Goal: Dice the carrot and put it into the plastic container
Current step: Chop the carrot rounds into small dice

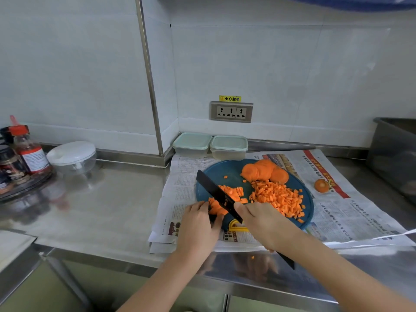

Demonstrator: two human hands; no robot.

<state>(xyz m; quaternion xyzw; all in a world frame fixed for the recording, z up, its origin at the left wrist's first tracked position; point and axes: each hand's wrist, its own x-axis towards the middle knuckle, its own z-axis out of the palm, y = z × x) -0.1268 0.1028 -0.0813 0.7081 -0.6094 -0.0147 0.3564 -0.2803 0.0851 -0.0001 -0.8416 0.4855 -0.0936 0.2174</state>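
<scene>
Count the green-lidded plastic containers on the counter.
2. The left container sits in the wall corner; the right container stands beside it, behind the blue cutting board. None appear hidden.

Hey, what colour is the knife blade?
The knife blade is black; the head view shows it.

L hand (200, 224) curled fingertips-down on carrot (216, 207), R hand (261, 221) fisted round knife (215, 191), both forearms angled inward.

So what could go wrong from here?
1. Cut risk: the left hand holds the carrot strips right beside the knife blade.
2. The diced pile reaches the cutting board rim; pieces could roll onto the newspaper.
3. Both plastic containers are lidded, so transfer needs a free hand first.
</scene>
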